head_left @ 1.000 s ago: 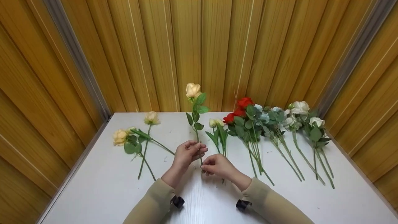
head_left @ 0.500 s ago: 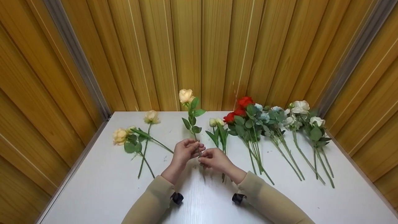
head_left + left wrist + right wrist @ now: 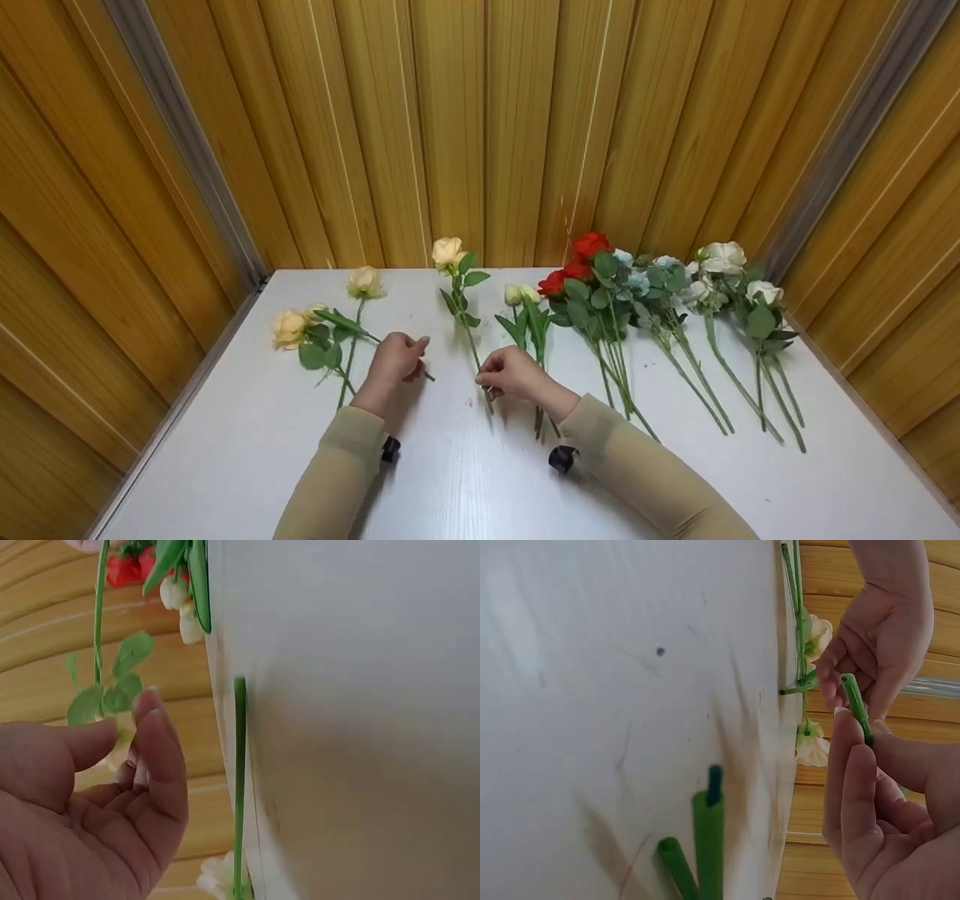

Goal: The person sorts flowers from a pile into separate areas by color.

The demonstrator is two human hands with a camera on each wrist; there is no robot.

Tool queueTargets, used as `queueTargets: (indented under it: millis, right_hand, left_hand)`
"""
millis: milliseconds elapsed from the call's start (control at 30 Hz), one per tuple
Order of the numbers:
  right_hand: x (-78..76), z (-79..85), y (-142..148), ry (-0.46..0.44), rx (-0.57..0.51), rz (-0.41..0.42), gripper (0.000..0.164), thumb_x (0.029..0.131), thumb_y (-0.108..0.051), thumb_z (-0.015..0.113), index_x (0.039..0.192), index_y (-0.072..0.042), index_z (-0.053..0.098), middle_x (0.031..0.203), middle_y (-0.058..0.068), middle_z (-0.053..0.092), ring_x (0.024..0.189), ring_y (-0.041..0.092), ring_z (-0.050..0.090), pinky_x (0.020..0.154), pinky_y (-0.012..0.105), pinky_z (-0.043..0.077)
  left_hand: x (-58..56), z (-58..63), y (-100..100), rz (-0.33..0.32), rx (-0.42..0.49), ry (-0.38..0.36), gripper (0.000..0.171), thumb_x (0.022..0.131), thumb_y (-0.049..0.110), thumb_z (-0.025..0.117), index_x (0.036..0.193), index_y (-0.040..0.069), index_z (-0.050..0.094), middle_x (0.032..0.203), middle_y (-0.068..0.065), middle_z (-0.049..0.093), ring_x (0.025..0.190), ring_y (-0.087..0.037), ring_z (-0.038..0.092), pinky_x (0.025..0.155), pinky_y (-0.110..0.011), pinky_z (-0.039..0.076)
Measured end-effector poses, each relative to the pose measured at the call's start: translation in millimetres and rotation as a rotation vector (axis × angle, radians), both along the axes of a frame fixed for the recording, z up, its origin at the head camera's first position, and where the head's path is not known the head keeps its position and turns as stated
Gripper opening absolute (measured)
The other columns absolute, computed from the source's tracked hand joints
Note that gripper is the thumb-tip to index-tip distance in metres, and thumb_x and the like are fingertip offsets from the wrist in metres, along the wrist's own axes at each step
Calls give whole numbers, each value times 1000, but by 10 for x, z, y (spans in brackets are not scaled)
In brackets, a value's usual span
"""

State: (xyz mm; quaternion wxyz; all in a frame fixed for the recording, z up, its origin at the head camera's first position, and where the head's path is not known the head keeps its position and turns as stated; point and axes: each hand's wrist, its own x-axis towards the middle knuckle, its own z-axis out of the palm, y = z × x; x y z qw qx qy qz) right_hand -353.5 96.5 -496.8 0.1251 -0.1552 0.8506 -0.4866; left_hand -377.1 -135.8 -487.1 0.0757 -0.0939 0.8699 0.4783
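My right hand [image 3: 517,373] pinches the lower stem of a peach rose [image 3: 448,253] between thumb and fingers in the head view. The bloom leans up and slightly left, its leaves below it. In the right wrist view, the cut stem end [image 3: 853,694] pokes out past the fingertips. My left hand [image 3: 390,365] is apart from that rose, over a green stem [image 3: 240,787] belonging to the flowers at left. Its fingers are loosely bent with a gap to the thumb, and the left wrist view shows nothing between them.
Peach and cream flowers [image 3: 290,330] lie crossed at left on the white table [image 3: 225,480]. To the right lie pale tulips [image 3: 521,295], red roses [image 3: 590,245], light blue flowers [image 3: 637,283] and white roses [image 3: 724,259]. Wood-patterned panels [image 3: 450,112] stand behind.
My left hand has let go of the rose stem and moved left, toward the flowers lying there. The rose, kept in my right hand, has come down lower.
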Motion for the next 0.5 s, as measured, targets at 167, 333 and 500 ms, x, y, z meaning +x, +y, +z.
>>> queueTargets:
  millis: [167,333,500]
  right_hand:
    - [-43,-27,-80,-26,49,-26,12,91,-5,75,83,4,73,64,-2,65,54,5,58,55,20,53]
    - [-38,-80,-164,-46,129,-47,16,91,-8,77,77,0,74,60,-4,62,53,6,56,50,18,45]
    - [-29,-129,-228,-49,140,-44,18,90,-8,77,75,0,75,56,-4,62,49,5,54,49,17,42]
  left_hand:
    - [-108,5,-267,-23,-310,-80,52,107,33,54,75,-4,72,50,-4,56,43,-15,52,43,-25,41]
    - [-151,-64,-371,-24,-334,-140,56,108,34,52,72,-2,75,53,-5,59,46,-15,55,43,-25,43]
    - [-188,-124,-389,-9,-278,-114,52,107,28,53,68,-1,73,52,-4,59,45,-15,56,43,-25,43]
